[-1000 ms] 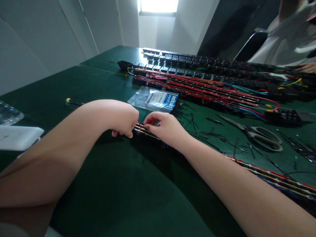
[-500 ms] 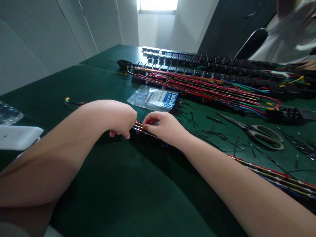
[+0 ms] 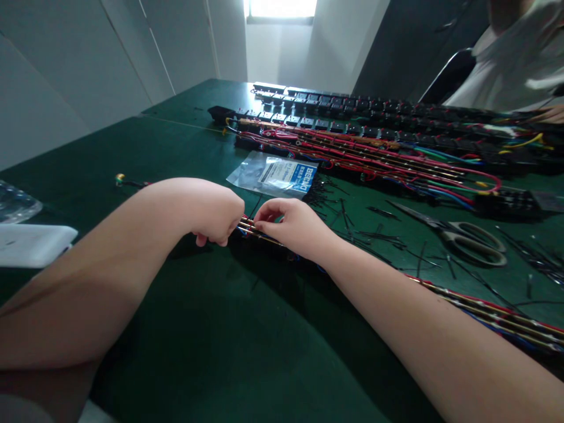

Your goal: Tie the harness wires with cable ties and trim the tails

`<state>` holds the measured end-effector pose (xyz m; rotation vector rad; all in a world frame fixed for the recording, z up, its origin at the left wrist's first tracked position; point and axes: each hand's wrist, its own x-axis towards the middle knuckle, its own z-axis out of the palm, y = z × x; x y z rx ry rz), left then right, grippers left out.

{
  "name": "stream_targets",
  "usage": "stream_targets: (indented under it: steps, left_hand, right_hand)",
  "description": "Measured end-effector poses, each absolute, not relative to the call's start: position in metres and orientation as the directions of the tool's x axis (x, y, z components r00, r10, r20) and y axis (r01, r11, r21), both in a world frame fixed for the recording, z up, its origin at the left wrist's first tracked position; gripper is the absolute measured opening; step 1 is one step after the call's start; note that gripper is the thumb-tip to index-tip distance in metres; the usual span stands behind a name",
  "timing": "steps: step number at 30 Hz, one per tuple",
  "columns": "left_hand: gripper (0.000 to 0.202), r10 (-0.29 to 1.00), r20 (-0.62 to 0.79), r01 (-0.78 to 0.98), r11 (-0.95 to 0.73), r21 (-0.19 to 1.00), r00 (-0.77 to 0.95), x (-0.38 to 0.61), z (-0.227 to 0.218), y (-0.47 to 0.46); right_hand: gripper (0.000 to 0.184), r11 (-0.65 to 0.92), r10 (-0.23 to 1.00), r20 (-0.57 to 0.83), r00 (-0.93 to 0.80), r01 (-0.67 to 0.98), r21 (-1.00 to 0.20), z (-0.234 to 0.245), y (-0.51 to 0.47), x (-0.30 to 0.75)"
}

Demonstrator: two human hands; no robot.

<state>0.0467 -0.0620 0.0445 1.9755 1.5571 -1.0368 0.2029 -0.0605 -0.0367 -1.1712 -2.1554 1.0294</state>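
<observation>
A long wired strip (image 3: 497, 320) with brass rods and red and blue wires runs across the table under both my arms. My left hand (image 3: 217, 216) is curled closed over its left part, knuckles up; its fingertips and whatever they grip are hidden. Just to the right, my right hand (image 3: 288, 224) touches the rods and wires with thumb and forefinger pinched together. What lies in that pinch is too small to make out. Between the hands a thin black strand sticks up. The strip's far left end has a yellow-green tip (image 3: 119, 178).
Beyond my hands lies a clear plastic bag (image 3: 275, 175) with black cable ties (image 3: 324, 191) spilling out. Scissors (image 3: 469, 242) rest on the right among loose ties. More wired strips (image 3: 352, 150) fill the back. A white box (image 3: 35, 245) is at left; a person sits at far right.
My left hand's fingers have curled in slightly. My right hand stays in nearly the same place on the strip. At far right the other person's arm has shifted a little.
</observation>
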Motion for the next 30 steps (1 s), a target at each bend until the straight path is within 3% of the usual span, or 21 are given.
stream_targets:
  steps: [8, 17, 23, 30]
  left_hand:
    - [0.017, 0.667, -0.743, 0.97, -0.213, -0.113, 0.06, 0.052, 0.043, -0.063]
    - [0.015, 0.657, -0.743, 0.954, -0.286, -0.086, 0.13, 0.049, 0.043, -0.065]
    - [0.016, 0.707, -0.682, 0.912, -0.383, -0.149, 0.186, 0.042, 0.043, -0.068]
    - [0.021, 0.791, -0.54, 0.923, -0.379, -0.064, 0.288, 0.027, 0.044, -0.064]
  right_hand:
    - [0.009, 0.353, 0.85, 0.052, -0.524, 0.494, -0.794, -0.038, -0.061, 0.203]
    - [0.008, 0.347, 0.852, 0.051, -0.521, 0.489, -0.8, -0.034, -0.062, 0.203]
    - [0.009, 0.376, 0.842, 0.077, -0.534, 0.479, -0.793, -0.037, -0.064, 0.203]
    - [0.012, 0.418, 0.842, 0.128, -0.524, 0.485, -0.768, -0.037, -0.062, 0.203]
